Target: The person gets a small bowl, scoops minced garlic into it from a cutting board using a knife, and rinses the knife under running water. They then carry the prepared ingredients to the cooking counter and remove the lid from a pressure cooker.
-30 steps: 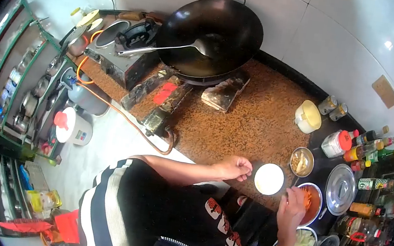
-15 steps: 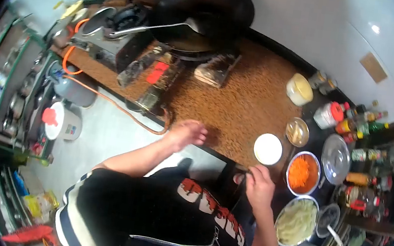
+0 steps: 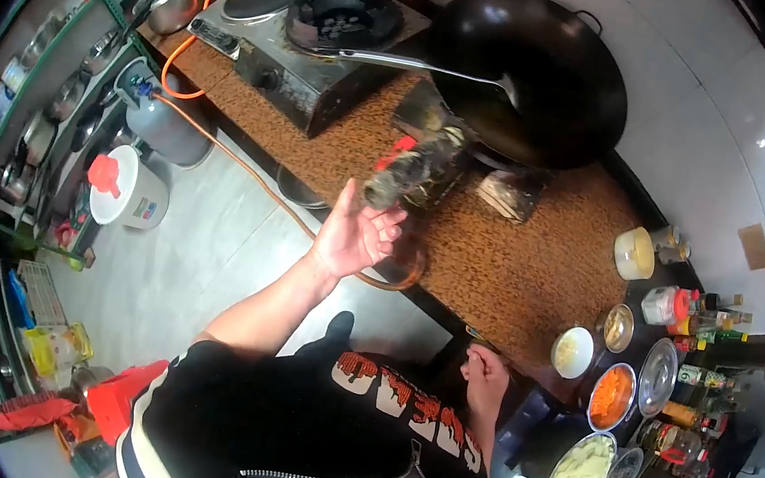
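My left hand (image 3: 355,238) is palm up at the counter's front edge, fingers apart and slightly bent, just below the end of a dark, grimy burner piece (image 3: 415,167). Nothing shows in its palm. My right hand (image 3: 485,379) is curled closed near my body, left of the white bowl (image 3: 572,352), with no object visible in it. The large black wok (image 3: 550,57) rests at the back, and a long-handled metal spatula (image 3: 398,60) reaches from the stove into it. A red patch (image 3: 397,151) shows beside the burner piece.
A gas stove (image 3: 327,75) stands at the back left. Bowls of shredded carrot (image 3: 611,398) and pale slices (image 3: 581,470) are at the right, near a metal lid (image 3: 658,378) and bottles (image 3: 705,377). A gas cylinder (image 3: 169,126) and white bucket (image 3: 144,196) are on the floor.
My left hand has moved left from beside the white bowl to the burner piece and turned palm up. My right hand has drawn back from the carrot bowl toward my body. The view has shifted left.
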A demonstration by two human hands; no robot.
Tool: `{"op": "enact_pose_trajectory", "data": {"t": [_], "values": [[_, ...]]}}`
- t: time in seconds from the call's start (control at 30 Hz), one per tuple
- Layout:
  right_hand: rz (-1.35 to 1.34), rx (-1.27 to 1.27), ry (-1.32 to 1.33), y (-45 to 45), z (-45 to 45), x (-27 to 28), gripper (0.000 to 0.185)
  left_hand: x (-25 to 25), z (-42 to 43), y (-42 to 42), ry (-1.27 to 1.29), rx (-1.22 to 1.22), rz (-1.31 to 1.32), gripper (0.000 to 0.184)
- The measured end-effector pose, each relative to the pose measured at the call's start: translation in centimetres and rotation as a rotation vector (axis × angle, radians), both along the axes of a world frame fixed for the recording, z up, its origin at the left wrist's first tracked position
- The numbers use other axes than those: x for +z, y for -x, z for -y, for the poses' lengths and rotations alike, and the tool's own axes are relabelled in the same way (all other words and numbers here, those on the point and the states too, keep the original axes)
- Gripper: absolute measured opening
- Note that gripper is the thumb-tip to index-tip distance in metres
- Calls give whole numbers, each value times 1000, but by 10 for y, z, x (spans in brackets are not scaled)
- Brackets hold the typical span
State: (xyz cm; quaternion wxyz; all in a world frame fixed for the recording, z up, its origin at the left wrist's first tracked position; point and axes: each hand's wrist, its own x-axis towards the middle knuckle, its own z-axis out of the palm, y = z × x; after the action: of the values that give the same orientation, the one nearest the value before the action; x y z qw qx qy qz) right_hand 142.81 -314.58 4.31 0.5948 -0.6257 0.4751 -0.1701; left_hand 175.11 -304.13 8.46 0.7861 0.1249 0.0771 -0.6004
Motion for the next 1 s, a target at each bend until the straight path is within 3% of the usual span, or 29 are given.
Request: {"op": "enact_pose_trajectory", "data": {"t": [0.1, 0.27, 0.67, 0.87, 1.0], "values": [[-13, 98, 67, -49, -14, 12, 20, 19, -5, -15, 129, -100, 86, 65], [8, 160, 238, -98, -24, 23, 19, 26, 1, -32, 148, -207, 149, 38], [-13, 223, 135, -122, -49, 22, 20, 61, 3, -9, 107, -288, 124, 33], [97, 235, 124, -129, -28, 16, 20, 81, 4, 5, 108, -355, 120, 28], [169, 244, 55, -136, -14, 7, 19, 80, 4, 0, 47, -363, 196, 35]]}}
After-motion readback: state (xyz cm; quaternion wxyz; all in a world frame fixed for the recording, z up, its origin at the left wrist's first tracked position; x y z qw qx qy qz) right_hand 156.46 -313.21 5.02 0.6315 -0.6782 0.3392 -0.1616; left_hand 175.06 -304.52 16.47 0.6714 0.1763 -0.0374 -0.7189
